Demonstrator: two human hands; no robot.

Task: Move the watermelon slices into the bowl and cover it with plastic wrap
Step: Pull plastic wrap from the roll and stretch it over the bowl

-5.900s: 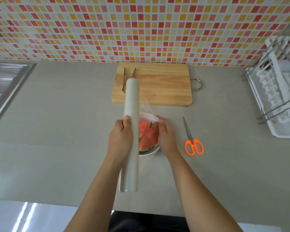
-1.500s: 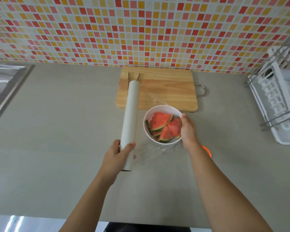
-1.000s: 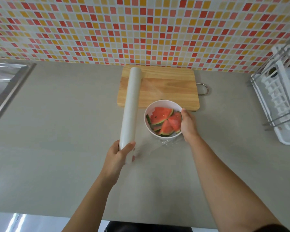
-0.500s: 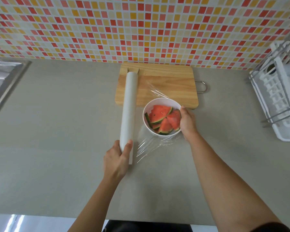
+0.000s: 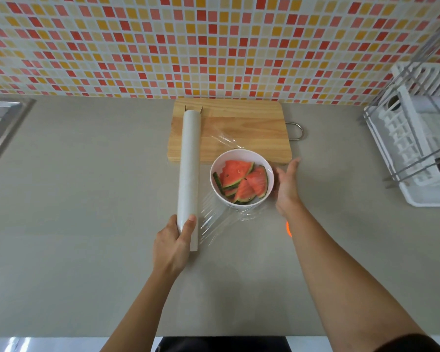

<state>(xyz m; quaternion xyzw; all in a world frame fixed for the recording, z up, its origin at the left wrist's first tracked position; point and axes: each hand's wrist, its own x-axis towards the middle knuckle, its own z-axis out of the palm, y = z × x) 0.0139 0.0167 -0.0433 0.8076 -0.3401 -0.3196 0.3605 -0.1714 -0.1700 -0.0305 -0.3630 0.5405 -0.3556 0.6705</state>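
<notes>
A white bowl (image 5: 241,158) stands on the grey counter just in front of the wooden cutting board (image 5: 241,123). Several red watermelon slices (image 5: 243,181) with green rind lie in it. A long white roll of plastic wrap (image 5: 188,163) lies left of the bowl, and my left hand (image 5: 174,246) grips its near end. A clear sheet of film (image 5: 221,219) stretches from the roll over and around the bowl, wrinkled at the near side. My right hand (image 5: 286,185) is at the bowl's right side with fingers spread, flat against the film or just off it.
Metal tongs (image 5: 193,109) peek out behind the roll's far end on the board. An orange bit of scissors handle (image 5: 287,228) shows beside my right forearm. A white dish rack (image 5: 422,148) stands at the right, a steel sink (image 5: 0,123) at the far left, tiled wall behind.
My right hand has let go of the bowl's rim and opened, fingers now stretched out beside it. The roll and my left hand have stayed nearly where they were.
</notes>
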